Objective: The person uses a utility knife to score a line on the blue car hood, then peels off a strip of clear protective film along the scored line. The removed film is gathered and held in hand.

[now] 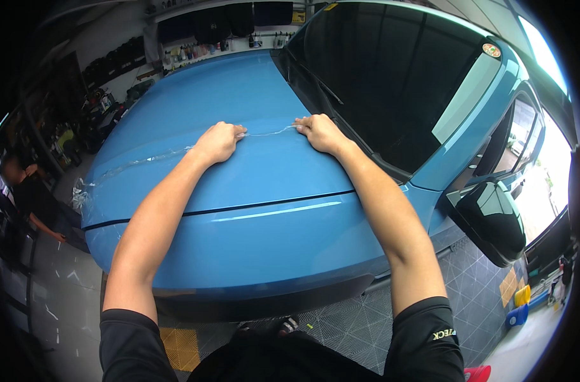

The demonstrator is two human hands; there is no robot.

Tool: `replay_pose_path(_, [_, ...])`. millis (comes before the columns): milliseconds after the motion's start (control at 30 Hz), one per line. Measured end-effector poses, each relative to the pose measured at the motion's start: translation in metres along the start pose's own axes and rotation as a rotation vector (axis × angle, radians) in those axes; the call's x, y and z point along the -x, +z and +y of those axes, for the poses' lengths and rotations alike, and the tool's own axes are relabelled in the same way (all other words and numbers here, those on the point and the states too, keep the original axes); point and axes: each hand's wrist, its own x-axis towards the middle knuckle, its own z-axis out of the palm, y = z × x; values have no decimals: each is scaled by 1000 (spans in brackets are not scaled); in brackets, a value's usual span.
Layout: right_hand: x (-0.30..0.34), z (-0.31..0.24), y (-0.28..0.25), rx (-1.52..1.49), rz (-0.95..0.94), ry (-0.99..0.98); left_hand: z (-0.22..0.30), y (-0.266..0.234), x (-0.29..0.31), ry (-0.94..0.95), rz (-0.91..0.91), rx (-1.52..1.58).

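Observation:
A strip of clear plastic film (150, 158) lies wrinkled along the blue car hood (213, 89), bunching up at the hood's left end. My left hand (220, 141) is closed on the film near the middle of the hood, knuckles up. Farther right, close to the windshield, my right hand (322, 134) pinches the film's other end. Between the two hands the film's thin, shiny edge runs slightly slack just over the paint. Both forearms reach across the fender and the dark hood seam.
The windshield (385, 76) with its wiper rises at the right, and a black side mirror (490, 219) juts out below it. At the far left is a person in dark clothes (38, 197). Bottles (194, 52) line a back shelf. Patterned tiles (360, 318) cover the floor.

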Motion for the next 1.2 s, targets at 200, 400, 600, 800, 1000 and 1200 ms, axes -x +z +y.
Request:
replay_pose_path(200, [11, -8, 7, 32, 69, 76, 25, 3, 8, -236, -11, -67])
replay_pose_path(400, [23, -30, 6, 107, 123, 192, 18, 20, 9, -265, 49, -24])
replay_pose_path(600, [52, -64, 5, 264, 107, 233, 6, 21, 6, -166, 5, -61])
replay_pose_path(800, [68, -101, 5, 345, 102, 291, 7, -1, -3, -186, -149, -75])
replay_pose_path(1000, [79, -135, 19, 409, 145, 410, 6, -8, -8, -164, -183, -65])
replay_pose_path(1200, [81, -154, 35, 408, 201, 528, 2, -9, -20, -12, -259, -149])
